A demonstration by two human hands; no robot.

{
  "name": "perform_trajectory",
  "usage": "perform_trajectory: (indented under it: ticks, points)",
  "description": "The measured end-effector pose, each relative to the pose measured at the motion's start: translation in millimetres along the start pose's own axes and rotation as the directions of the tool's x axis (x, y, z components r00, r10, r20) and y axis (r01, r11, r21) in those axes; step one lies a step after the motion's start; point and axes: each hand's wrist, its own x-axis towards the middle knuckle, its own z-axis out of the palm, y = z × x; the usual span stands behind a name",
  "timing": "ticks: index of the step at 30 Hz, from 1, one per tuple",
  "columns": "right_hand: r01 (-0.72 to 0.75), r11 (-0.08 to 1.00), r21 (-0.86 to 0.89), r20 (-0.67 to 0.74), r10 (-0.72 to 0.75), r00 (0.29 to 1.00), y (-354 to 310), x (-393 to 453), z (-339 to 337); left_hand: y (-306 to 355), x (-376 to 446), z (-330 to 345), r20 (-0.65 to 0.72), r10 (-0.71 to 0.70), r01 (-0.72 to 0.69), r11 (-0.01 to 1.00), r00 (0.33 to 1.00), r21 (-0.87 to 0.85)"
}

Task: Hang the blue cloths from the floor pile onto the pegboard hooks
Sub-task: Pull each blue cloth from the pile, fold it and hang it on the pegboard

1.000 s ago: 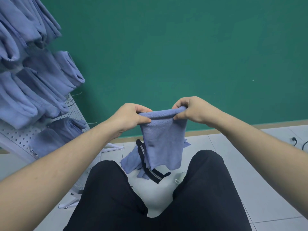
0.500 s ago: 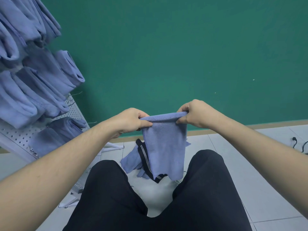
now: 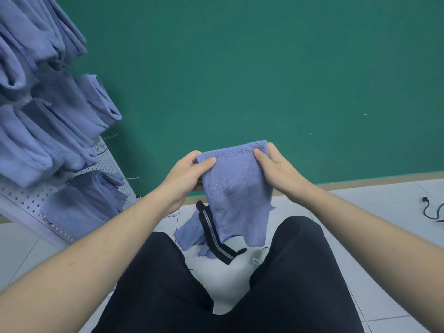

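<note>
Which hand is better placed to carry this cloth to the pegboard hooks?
Left, probably. The pegboard stands on the person's left, nearer the left hand. Both hands pinch the blue cloth; the right hand would have to cross over.

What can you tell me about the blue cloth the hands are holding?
The blue cloth looks soft and fuzzy, like a small towel, with a stitched edge. It is folded over at the top and hangs down limp above the person's knees, off the floor. The left hand and right hand pinch its top corners, thumbs on the near side.
</note>
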Motion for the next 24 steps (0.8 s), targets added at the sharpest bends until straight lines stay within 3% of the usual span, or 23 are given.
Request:
perform_trajectory:
  ticks: [3, 8, 15, 24]
  points:
    - [-0.012, 0.999, 0.031, -0.061, 0.013, 0.998, 0.0, -1.7, 14.0, -3.0, -2.4, 9.2, -0.084, -0.027, 0.024, 0.999, 0.996, -0.035]
    - [-0.055, 0.971, 0.231, 0.050, 0.044, 0.998, 3.4, -1.7, 20.8, -12.2, -7.7, 18.5, -0.163, -0.050, 0.022, 0.985, 0.985, -0.170]
    - [0.008, 0.999, 0.050, -0.241, 0.005, 0.970, 6.5, -4.9, 34.3, -24.4, -14.3, 34.8, -0.298, 0.084, -0.115, 0.990, 0.951, -0.087]
    - [-0.011, 0.999, 0.040, -0.345, 0.024, 0.938, 11.1, -15.9, 51.5, -27.9, -17.4, 47.5, -0.360, 0.245, -0.225, 0.969, 0.900, 0.099]
